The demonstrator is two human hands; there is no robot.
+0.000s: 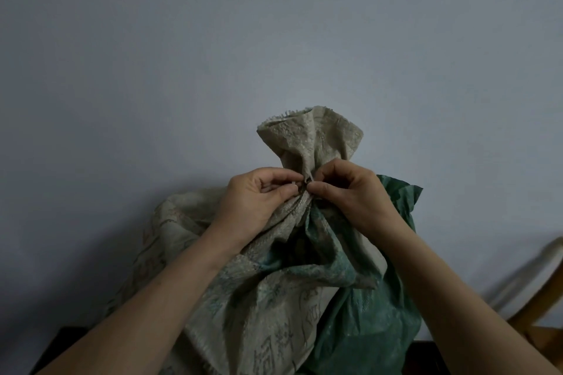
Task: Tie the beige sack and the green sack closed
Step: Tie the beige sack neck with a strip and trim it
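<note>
A beige woven sack (268, 298) with printed characters stands in front of me, its top bunched into a neck with the ruffled mouth (310, 137) flaring above. A thin pale tie (307, 183) wraps the neck. My left hand (259, 195) pinches one end of the tie at the left of the neck. My right hand (350, 192) pinches the other end at the right. A green sack (374, 326) stands behind and to the right of the beige one, its open top (399, 192) sticking up behind my right hand.
A plain pale wall (213, 55) fills the background. A second beige sack or fold (170, 216) bulges at the left behind my left arm. A wooden chair back (530, 307) leans in at the lower right. A dark surface (64, 344) lies below.
</note>
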